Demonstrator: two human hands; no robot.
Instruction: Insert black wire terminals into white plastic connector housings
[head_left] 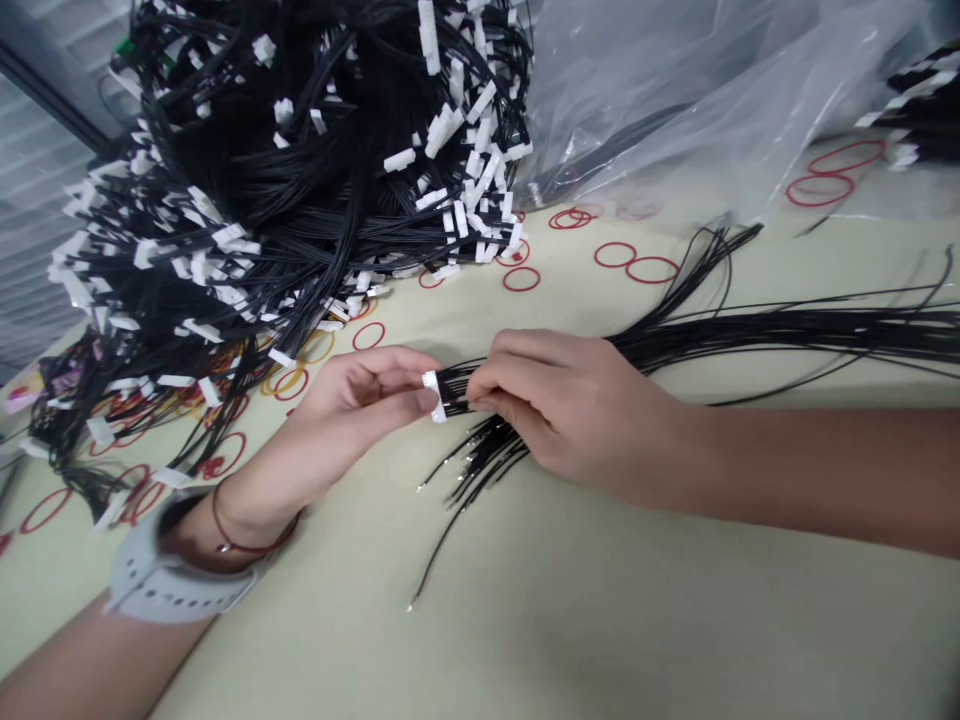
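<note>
My left hand (367, 405) pinches a white connector housing (434, 396) between thumb and fingers. Several black wires run out of the housing's right side toward my right hand (577, 400). That hand is closed on black wires (750, 335) just right of the housing, its thumb and index finger pressed together. Below its fingers, loose wire ends with small metal terminals (469, 465) fan out to the lower left. One longer end (411, 607) reaches further down the table. The wires trail off to the right edge, and my fingers hide which single wire is gripped.
A big heap of black cables with white connectors (300, 200) fills the upper left. Red rubber bands (521, 279) lie scattered over the pale table (600, 620). A clear plastic bag (675, 110) is at the back right, with another cable bundle (926, 110) beside it.
</note>
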